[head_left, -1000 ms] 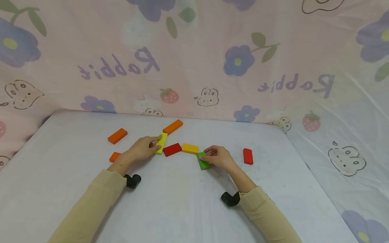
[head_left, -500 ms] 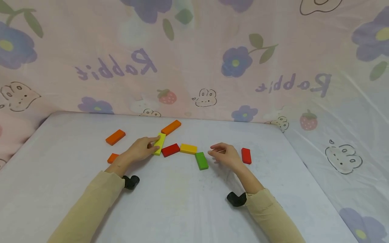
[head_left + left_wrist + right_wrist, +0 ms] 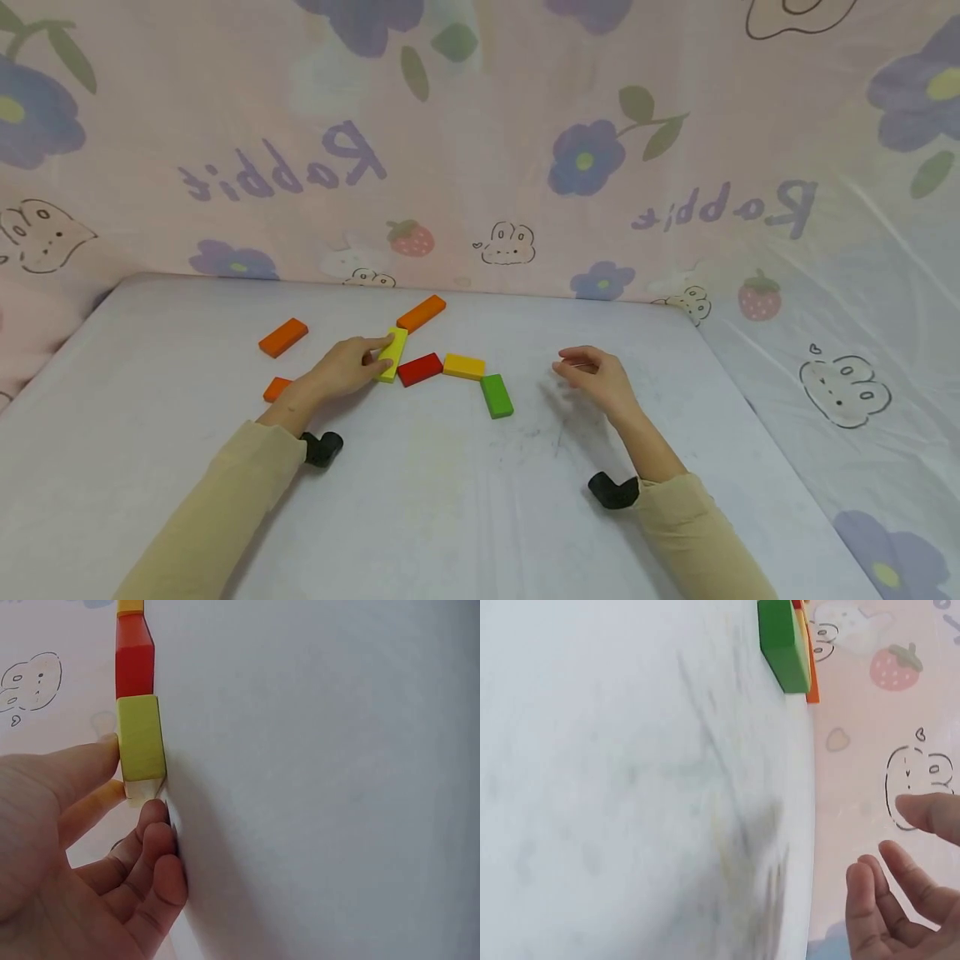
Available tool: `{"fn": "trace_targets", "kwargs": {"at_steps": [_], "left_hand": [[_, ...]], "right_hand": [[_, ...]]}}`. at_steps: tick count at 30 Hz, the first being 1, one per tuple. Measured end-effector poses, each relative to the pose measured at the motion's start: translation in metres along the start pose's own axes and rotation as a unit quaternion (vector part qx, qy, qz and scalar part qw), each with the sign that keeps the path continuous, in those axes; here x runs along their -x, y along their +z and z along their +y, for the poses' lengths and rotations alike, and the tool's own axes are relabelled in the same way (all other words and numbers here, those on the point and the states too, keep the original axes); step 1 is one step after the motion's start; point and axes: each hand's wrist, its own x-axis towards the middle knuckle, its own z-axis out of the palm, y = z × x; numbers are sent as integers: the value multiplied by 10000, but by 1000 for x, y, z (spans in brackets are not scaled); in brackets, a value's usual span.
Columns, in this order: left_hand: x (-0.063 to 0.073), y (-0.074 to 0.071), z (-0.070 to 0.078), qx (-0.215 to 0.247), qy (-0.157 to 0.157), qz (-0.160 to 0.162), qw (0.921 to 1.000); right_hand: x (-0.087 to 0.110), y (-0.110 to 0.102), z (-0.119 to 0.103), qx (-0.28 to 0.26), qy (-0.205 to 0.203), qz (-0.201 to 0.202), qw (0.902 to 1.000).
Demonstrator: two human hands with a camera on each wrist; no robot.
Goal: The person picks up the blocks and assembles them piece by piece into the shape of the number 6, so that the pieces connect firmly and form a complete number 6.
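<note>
My left hand (image 3: 347, 367) pinches a bright yellow block (image 3: 395, 353) between thumb and forefinger. In the left wrist view the yellow block (image 3: 141, 739) lies flat, its end facing the camera, with the other fingers (image 3: 170, 879) curled beside it. A red block (image 3: 421, 369), an amber block (image 3: 464, 367) and a green block (image 3: 497, 396) continue from it in a bent line to the right. My right hand (image 3: 600, 381) hovers right of the green block, fingers loosely bent and holding nothing; the right wrist view shows a gap between thumb and fingers (image 3: 861, 900).
An orange block (image 3: 422, 312) lies at the far end of the yellow one. Two more lie to the left: one orange block (image 3: 283, 337) farther back, another orange block (image 3: 277, 389) partly behind the left wrist. A patterned cloth (image 3: 465, 167) rises behind the white table (image 3: 442, 500).
My right hand has let go of the green block and moved right, away from it. It now covers the red block seen at the right before. My left hand stays on the yellow block.
</note>
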Motion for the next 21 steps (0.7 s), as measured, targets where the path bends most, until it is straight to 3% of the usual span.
{"fn": "trace_targets", "kwargs": {"at_steps": [15,21], "left_hand": [[1,1,-1,5,125,76,9999],[2,1,0,60,117,50,9999]], "right_hand": [[2,-24,18,794,404,375,9953],[4,-28,21,826,697,477,9930]]}}
